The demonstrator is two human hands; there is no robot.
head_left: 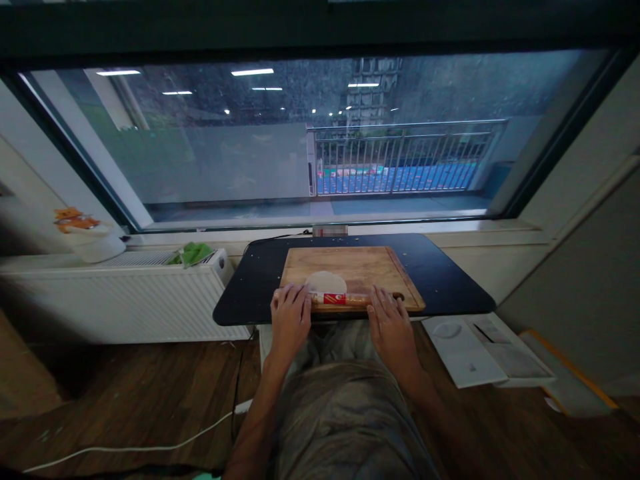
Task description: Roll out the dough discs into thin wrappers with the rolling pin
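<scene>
A wooden rolling pin (357, 299) with a red and white label lies crosswise on a wooden cutting board (350, 259). My left hand (292, 303) rests over its left end, and my right hand (386, 308) lies over its right end. Both hands have their fingers stretched forward and laid flat on the pin, not wrapped round it. A flat, pale round of dough (327, 280) sits on the board just beyond the pin, left of the middle. The pin covers the dough's near edge. A dark handle tip shows past my right fingers.
The board stands on a small black table (445, 287) below a wide window. A white radiator (110, 300) with a green cloth (193, 253) is at left. An opened white box (465, 350) lies low at right, and a white cable (150, 448) crosses the wooden floor.
</scene>
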